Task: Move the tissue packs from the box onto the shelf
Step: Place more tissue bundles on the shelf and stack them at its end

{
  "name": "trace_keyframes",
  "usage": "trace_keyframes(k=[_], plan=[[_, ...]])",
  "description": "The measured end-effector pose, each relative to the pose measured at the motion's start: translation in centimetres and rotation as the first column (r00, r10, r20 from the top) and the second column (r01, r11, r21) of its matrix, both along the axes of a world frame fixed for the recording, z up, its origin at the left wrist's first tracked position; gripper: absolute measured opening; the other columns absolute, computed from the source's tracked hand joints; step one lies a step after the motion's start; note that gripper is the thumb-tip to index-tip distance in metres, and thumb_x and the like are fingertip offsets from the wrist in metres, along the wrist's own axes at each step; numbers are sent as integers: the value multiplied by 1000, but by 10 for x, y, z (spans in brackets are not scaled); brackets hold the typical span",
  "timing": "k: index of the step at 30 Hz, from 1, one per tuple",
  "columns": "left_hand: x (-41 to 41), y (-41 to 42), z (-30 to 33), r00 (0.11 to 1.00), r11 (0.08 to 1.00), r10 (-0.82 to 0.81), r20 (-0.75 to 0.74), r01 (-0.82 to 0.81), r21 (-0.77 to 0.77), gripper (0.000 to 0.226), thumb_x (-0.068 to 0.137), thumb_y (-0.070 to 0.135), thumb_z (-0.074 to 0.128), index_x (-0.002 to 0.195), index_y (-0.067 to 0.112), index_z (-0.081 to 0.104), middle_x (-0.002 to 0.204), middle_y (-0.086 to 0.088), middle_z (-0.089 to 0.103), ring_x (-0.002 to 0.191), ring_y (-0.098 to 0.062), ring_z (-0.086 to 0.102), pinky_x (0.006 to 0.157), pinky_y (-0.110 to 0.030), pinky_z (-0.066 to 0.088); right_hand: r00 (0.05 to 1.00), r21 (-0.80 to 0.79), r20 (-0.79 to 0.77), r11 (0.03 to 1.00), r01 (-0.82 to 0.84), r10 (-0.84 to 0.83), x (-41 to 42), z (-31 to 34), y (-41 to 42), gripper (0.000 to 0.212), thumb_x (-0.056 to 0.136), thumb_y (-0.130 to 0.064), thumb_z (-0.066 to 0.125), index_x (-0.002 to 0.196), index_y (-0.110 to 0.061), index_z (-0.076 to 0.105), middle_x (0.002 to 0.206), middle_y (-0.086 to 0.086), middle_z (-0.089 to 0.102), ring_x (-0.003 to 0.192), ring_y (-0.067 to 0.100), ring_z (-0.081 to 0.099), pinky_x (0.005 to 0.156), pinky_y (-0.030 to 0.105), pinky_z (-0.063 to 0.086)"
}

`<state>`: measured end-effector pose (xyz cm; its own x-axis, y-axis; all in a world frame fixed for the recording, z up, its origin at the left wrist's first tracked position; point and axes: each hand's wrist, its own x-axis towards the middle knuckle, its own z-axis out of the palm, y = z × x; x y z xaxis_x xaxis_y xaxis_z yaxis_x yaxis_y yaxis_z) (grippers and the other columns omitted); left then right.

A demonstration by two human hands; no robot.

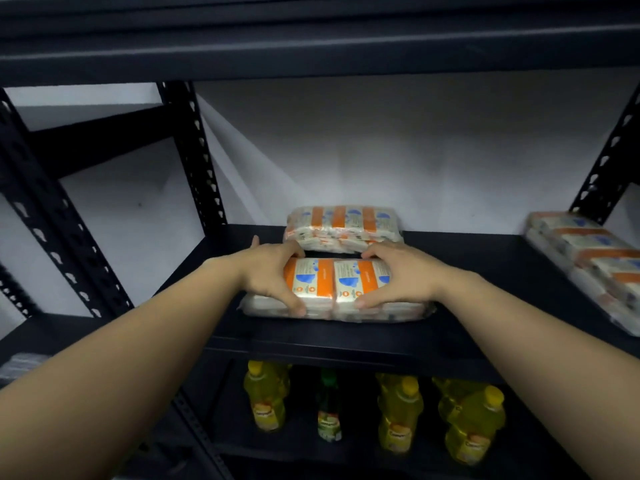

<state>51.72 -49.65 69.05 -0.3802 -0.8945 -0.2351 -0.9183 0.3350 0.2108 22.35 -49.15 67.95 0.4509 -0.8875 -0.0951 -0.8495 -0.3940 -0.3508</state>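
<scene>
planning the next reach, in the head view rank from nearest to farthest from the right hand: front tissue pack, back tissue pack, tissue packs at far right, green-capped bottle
1. front tissue pack, under the right hand
2. back tissue pack, just behind
3. tissue packs at far right, same shelf
4. green-capped bottle, lower level

Yellow bottles of cooking oil [401, 412] stand in rows on the lower level of a dark metal rack, a single green-capped bottle [328, 407] (its label too blurred to read) set between them. Perforated black uprights [194, 150] rise against a plain white wall [398, 143] behind.
</scene>
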Motion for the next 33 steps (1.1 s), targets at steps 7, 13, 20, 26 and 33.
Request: trace_keyframes(k=[7,13,20,26,33], plan=[[2,-16,-4,991,994,-91,-95,96,49,110,50,61,90,142,33,36,121,12,58,105,-11,60,95,-36,54,1000,144,-16,989,18,-16,16,2,-9,113,52,-60,93,146,-38,35,127,-17,57,112,9,58,103,37,50],[14,-20,-14,967,989,-125,-222,138,45,103,55,50,93,134,42,28,115,10,59,100,-10,62,89,-33,56,990,146,124,988,55,-73,9,-9,-6,95,57,-44,95,133,-48,38,121,-13,59,105,9,62,93,34,55],[38,-8,-36,947,993,-119,-299,111,-46,88,64,78,75,140,57,34,134,13,44,120,-9,49,106,-38,45,968,64,221,992,107,-119,-14,-37,9,85,68,-61,85,141,-55,43,143,-12,39,133,14,37,115,38,35],[59,13,-55,952,982,-120,-281,73,-173,69,82,78,56,131,38,26,166,12,19,139,-11,40,106,-32,43,919,-2,343,978,210,-197,-21,-55,29,79,76,-66,74,143,-45,38,150,-14,38,130,12,46,108,38,46],[87,27,-74,919,921,-136,-370,-21,-388,69,82,76,57,143,45,47,141,12,40,129,-8,43,105,-30,44,891,-79,415,968,239,-186,-40,-63,52,83,73,-63,75,148,-40,47,148,-15,38,130,4,45,110,28,44]])
